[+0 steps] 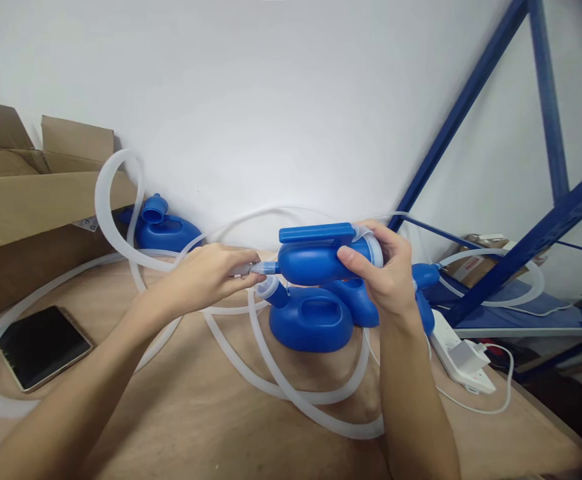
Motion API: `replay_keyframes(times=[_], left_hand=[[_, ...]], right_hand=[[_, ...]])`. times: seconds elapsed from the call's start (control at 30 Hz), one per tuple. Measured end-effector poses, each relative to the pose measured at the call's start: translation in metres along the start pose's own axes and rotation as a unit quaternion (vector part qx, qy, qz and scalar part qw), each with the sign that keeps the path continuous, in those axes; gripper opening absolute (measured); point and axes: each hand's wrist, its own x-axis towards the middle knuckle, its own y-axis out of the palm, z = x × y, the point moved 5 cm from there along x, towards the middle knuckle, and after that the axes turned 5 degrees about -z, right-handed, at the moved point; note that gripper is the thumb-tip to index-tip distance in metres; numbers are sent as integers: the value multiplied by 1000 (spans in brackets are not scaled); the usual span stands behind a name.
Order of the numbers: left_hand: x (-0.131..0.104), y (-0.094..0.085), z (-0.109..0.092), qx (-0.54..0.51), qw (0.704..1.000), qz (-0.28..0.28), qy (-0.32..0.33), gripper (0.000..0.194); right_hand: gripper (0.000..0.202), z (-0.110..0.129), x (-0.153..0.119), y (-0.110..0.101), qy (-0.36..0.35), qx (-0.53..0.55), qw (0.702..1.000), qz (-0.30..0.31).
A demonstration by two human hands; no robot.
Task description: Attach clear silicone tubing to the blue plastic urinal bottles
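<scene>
Blue and roughly level above the standing jug (313, 338), the held bottle (311, 263) has its wide end grasped by the right hand (391, 277), apparently for steadiness, while the left hand (203, 277) pinches the hose (153, 261) near its nozzle.
</scene>
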Motion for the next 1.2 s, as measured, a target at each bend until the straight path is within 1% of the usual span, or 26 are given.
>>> replay_keyframes(times=[0.07,0.1,0.17,0.27,0.33,0.4,0.47,0.53,0.6,0.63,0.7,0.73,0.87,0.97,1.0,1.07,1.1,1.13,1.2], left_hand=[[-1,-2,-3,-29,999,37,-6,39],[-1,-3,-5,-48,998,43,-5,38],[-2,-7,-7,-93,995,29,1,38],[-2,-12,-4,-160,986,-34,-4,42],[-1,-13,-1,-193,978,-77,-25,37],[-1,-14,1,-220,966,-122,-55,33],[-1,-14,2,-240,952,-172,-81,34],[-2,-15,2,-238,942,-219,-89,34],[-2,-17,-2,-199,947,-243,-64,29],[-2,-17,-6,-171,954,-244,-41,25],[-1,-16,-12,-126,964,-233,18,16],[-2,-16,-15,-117,966,-226,47,15],[-6,-13,-20,-91,959,-225,148,18],[-9,-11,-22,-14,947,-249,205,26],[-11,-11,-23,15,941,-262,215,26],[-13,-12,-25,65,929,-286,224,20],[-13,-13,-26,85,928,-286,222,16],[-12,-13,-27,98,932,-275,215,15],[-10,-14,-30,90,946,-241,196,19]], right_hand=[[28,-1,0,0,2,-6,1000,4],[28,-2,0,-1,7,-5,1000,2],[28,-6,1,-2,23,8,1000,-6],[30,-11,2,-5,52,29,998,-22],[31,-13,2,-5,64,35,997,-24],[30,-11,2,-5,64,38,997,-25],[30,-9,1,-6,58,35,997,-30],[29,-7,0,-6,54,28,997,-37],[29,-6,-1,-6,52,23,998,-39],[29,-6,-1,-6,52,24,998,-37],[28,-6,0,-6,49,32,998,-32],[28,-6,0,-6,48,37,998,-30],[30,-5,-1,-4,49,50,997,-24],[33,-7,-2,-2,58,48,997,-22],[34,-8,-3,-2,60,46,997,-19],[36,-10,-3,-2,53,47,997,-10],[38,-10,-2,-2,45,51,998,-4],[39,-10,-2,-2,34,55,998,1],[42,-9,-1,-2,6,60,998,11]])
